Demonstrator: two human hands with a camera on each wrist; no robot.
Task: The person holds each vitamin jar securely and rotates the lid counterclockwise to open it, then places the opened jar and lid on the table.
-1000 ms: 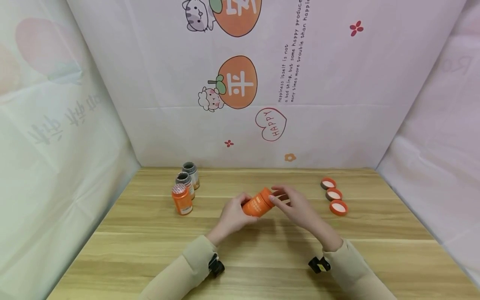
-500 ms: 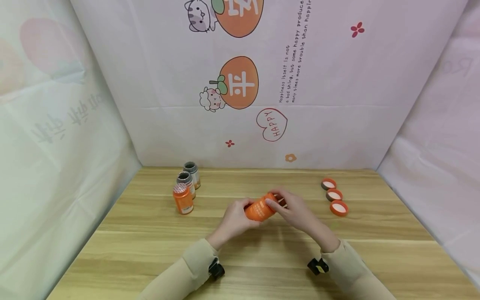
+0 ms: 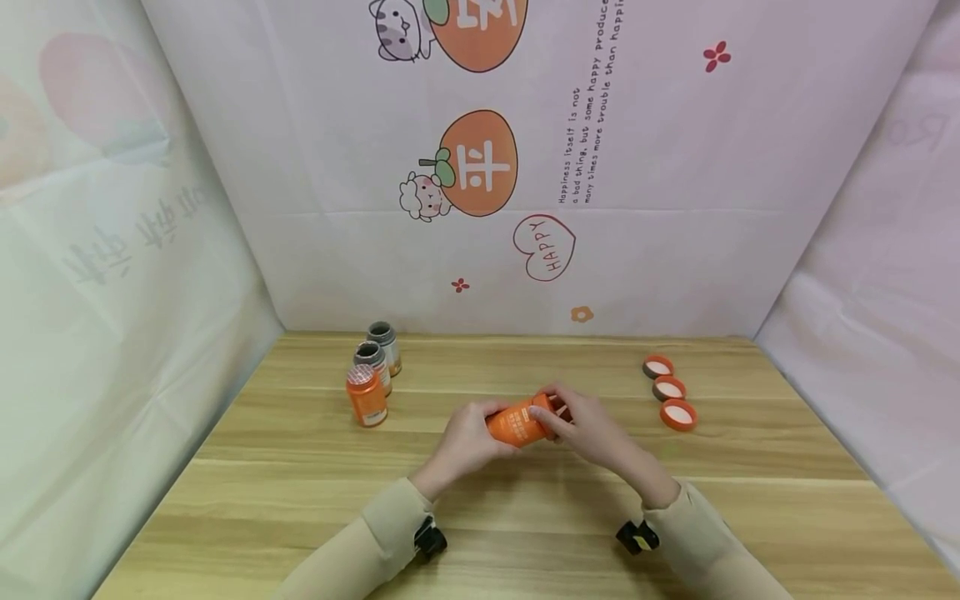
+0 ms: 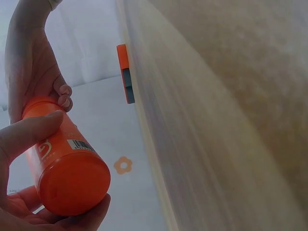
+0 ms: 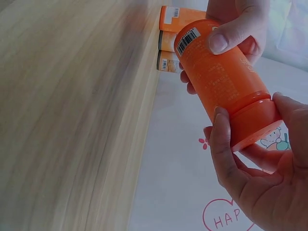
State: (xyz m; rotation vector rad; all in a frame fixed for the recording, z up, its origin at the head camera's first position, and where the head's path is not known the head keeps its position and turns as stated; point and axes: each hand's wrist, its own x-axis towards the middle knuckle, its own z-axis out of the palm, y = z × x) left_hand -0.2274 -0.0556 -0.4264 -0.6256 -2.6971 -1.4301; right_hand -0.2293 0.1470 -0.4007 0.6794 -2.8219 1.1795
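An orange pill bottle (image 3: 517,423) is held tilted above the table, its capped end toward the right. My left hand (image 3: 471,437) grips the body, thumb along one side and fingers round the other, as the left wrist view shows. My right hand (image 3: 592,427) pinches the orange cap (image 5: 255,122) between thumb and fingers. In the right wrist view the cap sits on the bottle's neck with a thin seam between them. A barcode label (image 4: 81,145) shows near the bottle's base.
At the left of the wooden table (image 3: 480,533) stand an uncapped orange bottle (image 3: 367,400) with a silvery seal and two open grey-necked bottles (image 3: 372,363) behind it. Three loose caps (image 3: 678,415) lie in a row at the right. A printed cloth (image 3: 645,275) rises behind.
The right hand has closed its fingers round the cap, from only touching it at first. The bottle has shifted slightly right and down and lies flatter. Bottles and caps on the table stay put.
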